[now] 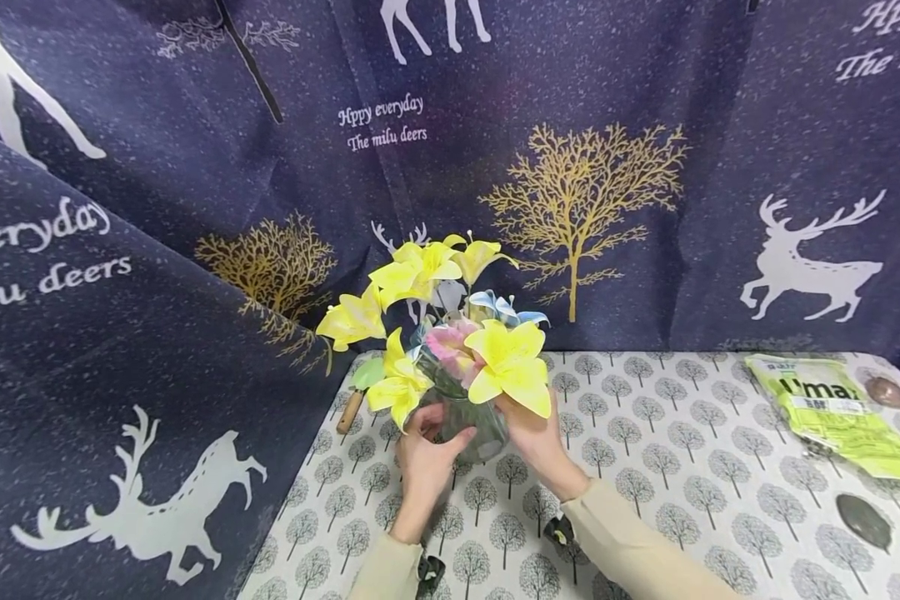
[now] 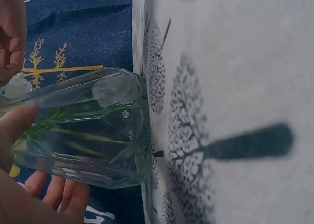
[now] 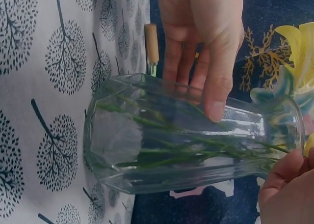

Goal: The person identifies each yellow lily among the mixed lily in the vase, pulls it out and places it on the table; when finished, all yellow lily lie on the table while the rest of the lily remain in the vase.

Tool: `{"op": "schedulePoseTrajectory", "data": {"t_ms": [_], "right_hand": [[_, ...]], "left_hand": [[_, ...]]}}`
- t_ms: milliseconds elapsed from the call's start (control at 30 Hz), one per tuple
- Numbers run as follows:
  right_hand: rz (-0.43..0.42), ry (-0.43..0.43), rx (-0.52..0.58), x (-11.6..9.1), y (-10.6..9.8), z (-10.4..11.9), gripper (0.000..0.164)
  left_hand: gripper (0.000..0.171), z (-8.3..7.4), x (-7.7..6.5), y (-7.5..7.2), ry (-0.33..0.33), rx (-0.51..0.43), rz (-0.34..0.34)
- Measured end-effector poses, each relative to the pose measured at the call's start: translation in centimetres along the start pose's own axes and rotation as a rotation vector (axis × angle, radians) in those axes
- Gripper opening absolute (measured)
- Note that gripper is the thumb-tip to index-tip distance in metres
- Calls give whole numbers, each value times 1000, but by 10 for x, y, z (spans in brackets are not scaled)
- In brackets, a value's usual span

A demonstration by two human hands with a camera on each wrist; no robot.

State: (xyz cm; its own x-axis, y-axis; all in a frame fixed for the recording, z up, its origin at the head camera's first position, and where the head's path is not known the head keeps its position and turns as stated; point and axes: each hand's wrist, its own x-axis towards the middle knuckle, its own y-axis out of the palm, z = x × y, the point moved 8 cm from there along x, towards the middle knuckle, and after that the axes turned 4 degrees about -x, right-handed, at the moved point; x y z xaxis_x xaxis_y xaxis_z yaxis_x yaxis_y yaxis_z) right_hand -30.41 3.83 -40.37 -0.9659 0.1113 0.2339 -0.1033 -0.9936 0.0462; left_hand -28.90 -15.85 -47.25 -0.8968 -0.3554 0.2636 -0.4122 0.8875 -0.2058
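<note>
A clear faceted glass vase [image 1: 483, 435] stands on the table, with green stems [image 3: 167, 153] showing inside it. My left hand [image 1: 427, 454] grips the vase's left side; in the left wrist view its thumb [image 2: 18, 123] lies on one side of the glass and its fingers [image 2: 61, 194] on the other. My right hand [image 1: 536, 433] is at the right of the vase's mouth, partly hidden behind a yellow lily [image 1: 513, 362]. In the right wrist view its bent fingers [image 3: 284, 172] are by the rim; whether they pinch anything is hidden. A pink flower [image 1: 453, 346] and a blue flower [image 1: 502, 308] sit among several yellow lilies.
At the table's right lie a yellow-green plastic bag [image 1: 840, 417], a brown oval thing [image 1: 888, 392] and a dark oval thing [image 1: 864, 521]. Behind the vase at left is a wooden handle [image 1: 350, 412]. A dark blue deer-print cloth [image 1: 450, 183] hangs behind the table.
</note>
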Motion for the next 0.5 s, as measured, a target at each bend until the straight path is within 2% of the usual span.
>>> {"op": "schedulePoseTrajectory", "data": {"t_ms": [67,167,233,333,500], "right_hand": [[-11,-5,43,-2,0,7,22],[-33,-3,40,-7,-1,18,21],[-47,6,88,-8,-1,21,21],[-66,14,127,-5,-2,15,18],[-125,-43,202,-1,-5,7,13]], "left_hand": [[54,0,0,0,-14,3,2],[53,0,-1,1,-40,3,5],[53,1,0,1,-53,3,3],[52,1,0,0,-61,-2,1],[52,0,1,-1,-73,-8,3]]}}
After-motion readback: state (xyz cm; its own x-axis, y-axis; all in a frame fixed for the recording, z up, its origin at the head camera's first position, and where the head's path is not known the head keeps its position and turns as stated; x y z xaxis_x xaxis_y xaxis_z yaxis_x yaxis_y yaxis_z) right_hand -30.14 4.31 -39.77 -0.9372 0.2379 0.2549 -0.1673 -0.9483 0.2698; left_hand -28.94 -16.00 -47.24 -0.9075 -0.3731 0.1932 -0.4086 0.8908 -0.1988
